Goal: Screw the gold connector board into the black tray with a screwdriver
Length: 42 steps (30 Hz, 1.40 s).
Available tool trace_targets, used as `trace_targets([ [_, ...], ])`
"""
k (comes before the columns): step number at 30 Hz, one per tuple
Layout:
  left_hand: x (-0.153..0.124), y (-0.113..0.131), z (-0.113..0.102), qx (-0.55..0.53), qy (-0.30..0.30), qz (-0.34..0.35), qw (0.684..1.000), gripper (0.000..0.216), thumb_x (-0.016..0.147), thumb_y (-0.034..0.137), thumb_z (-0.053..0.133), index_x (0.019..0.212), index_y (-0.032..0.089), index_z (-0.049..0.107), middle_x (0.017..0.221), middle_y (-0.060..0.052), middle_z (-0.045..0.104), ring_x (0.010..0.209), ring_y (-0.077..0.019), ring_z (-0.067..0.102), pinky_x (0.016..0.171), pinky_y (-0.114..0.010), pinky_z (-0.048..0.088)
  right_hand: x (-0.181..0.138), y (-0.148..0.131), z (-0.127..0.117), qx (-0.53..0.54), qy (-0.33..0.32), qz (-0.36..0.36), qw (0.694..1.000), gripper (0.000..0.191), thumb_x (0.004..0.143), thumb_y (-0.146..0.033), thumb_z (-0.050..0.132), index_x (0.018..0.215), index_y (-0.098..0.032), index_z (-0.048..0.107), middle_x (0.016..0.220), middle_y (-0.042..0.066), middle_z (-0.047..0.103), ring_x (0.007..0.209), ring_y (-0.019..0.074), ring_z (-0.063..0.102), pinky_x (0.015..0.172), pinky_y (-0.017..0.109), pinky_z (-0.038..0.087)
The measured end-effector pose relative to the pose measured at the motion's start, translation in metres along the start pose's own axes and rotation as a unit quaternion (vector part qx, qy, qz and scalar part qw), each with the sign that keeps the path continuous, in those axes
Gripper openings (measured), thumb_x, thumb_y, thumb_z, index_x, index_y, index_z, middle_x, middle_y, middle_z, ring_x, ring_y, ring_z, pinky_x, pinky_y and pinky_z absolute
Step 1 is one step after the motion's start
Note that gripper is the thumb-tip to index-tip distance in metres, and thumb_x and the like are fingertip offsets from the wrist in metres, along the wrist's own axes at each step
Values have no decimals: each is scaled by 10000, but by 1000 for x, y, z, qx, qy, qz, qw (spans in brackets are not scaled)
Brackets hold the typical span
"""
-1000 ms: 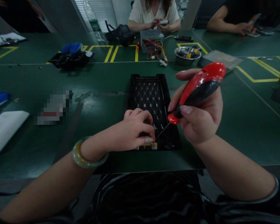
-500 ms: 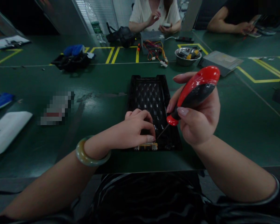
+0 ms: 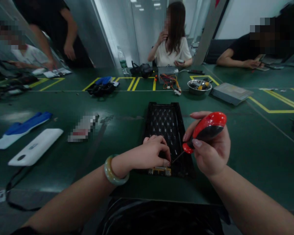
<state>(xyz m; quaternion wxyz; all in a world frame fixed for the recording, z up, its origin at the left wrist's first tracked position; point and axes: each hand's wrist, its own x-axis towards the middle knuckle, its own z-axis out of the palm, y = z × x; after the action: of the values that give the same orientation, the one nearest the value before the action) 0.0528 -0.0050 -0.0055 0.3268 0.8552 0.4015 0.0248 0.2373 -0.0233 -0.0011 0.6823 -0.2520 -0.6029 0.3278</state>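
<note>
My right hand (image 3: 214, 155) is wrapped round the red and black handle of a screwdriver (image 3: 209, 127). Its thin shaft slopes down to the left, and its tip is close to the fingertips of my left hand (image 3: 153, 151). Those left fingers are curled, with thumb and index finger together at the upper edge of a small circuit board (image 3: 161, 171); anything between them is hidden. The board, which has metal connectors, sits at the near end of a black plastic panel (image 3: 164, 125) with a quilted pattern. My left forearm wears a bangle (image 3: 116, 171).
To the left lie a blue-and-white glove (image 3: 26, 127), a white power bank (image 3: 36, 147) and a blurred-out item (image 3: 83, 128). Further back are a power supply (image 3: 168, 73) with cables, a metal bowl (image 3: 199, 87) of tools and a grey metal plate (image 3: 231, 93). People sit or stand around the table.
The view has tipped upward and shifted left, so everything appears lower and more people show. Both hands and the screwdriver hold nearly the same position over the panel.
</note>
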Motion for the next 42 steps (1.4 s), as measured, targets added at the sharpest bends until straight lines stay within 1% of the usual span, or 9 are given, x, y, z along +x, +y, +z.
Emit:
trace_targets([
  [4, 1, -2, -2, 15, 0, 25, 1000, 143, 818, 403, 755, 922, 306, 768, 1098, -14, 586, 1133, -248, 507, 999, -426, 302, -5, -5, -2, 8, 5, 38, 999, 405, 791, -253, 678, 1190, -267, 612, 737, 2, 636, 595, 162, 555, 485, 290, 429],
  [10, 3, -9, -8, 55, -14, 94, 994, 239, 841, 484, 714, 995, 309, 768, 1126, -24, 626, 1088, -244, 540, 972, -428, 296, -8, -6, -2, 1, 6, 36, 999, 393, 829, -290, 663, 1216, -270, 599, 749, 14, 623, 636, 163, 559, 518, 275, 452],
  [17, 2, -2, -19, 114, -31, 137, 984, 199, 834, 390, 693, 990, 289, 763, 1161, -18, 664, 1117, -261, 539, 961, -444, 301, -9, -9, -1, 10, 6, 30, 999, 368, 835, -295, 650, 1197, -262, 592, 739, 12, 618, 614, 152, 556, 487, 240, 466],
  [22, 2, 0, -19, 131, -29, 148, 980, 236, 814, 434, 723, 981, 270, 755, 1185, -16, 656, 1146, -275, 531, 978, -451, 317, -10, 2, -4, -9, -67, 50, 996, 403, 879, -312, 610, 1268, -265, 517, 809, 17, 628, 618, 155, 588, 532, 279, 506],
  [25, 2, -5, -15, 122, -13, 160, 979, 265, 817, 473, 724, 967, 255, 739, 1213, -26, 650, 1157, -277, 531, 969, -450, 324, -10, 3, -4, -39, -131, 52, 989, 409, 896, -317, 594, 1290, -280, 491, 832, 20, 632, 662, 171, 614, 564, 299, 519],
  [27, 2, -8, -12, 110, 3, 172, 979, 259, 825, 477, 723, 959, 255, 728, 1216, -24, 654, 1159, -272, 537, 968, -443, 319, -10, 2, -4, -49, -147, 53, 986, 406, 905, -314, 584, 1298, -281, 485, 834, 21, 631, 682, 175, 621, 570, 299, 518],
  [31, 0, -13, -6, 94, 18, 182, 979, 252, 827, 468, 739, 943, 246, 712, 1163, -10, 676, 1142, -255, 555, 981, -421, 308, -12, 1, -4, -21, -107, 52, 993, 408, 914, -309, 568, 1310, -273, 476, 832, 18, 623, 641, 150, 598, 556, 277, 510],
  [37, -3, -18, -4, 107, 41, 207, 972, 240, 883, 445, 710, 1013, 244, 725, 1150, -1, 698, 1115, -224, 563, 986, -393, 281, -9, -3, -3, 11, -37, 40, 998, 375, 886, -277, 589, 1255, -245, 531, 766, 8, 614, 627, 122, 555, 529, 215, 488],
  [42, -1, -22, -3, 114, 51, 233, 964, 217, 891, 444, 706, 979, 249, 740, 1082, 6, 721, 1066, -211, 579, 926, -379, 286, -3, -11, -2, 20, 29, 32, 999, 380, 822, -250, 631, 1196, -215, 571, 724, 8, 614, 638, 128, 559, 516, 201, 485],
])
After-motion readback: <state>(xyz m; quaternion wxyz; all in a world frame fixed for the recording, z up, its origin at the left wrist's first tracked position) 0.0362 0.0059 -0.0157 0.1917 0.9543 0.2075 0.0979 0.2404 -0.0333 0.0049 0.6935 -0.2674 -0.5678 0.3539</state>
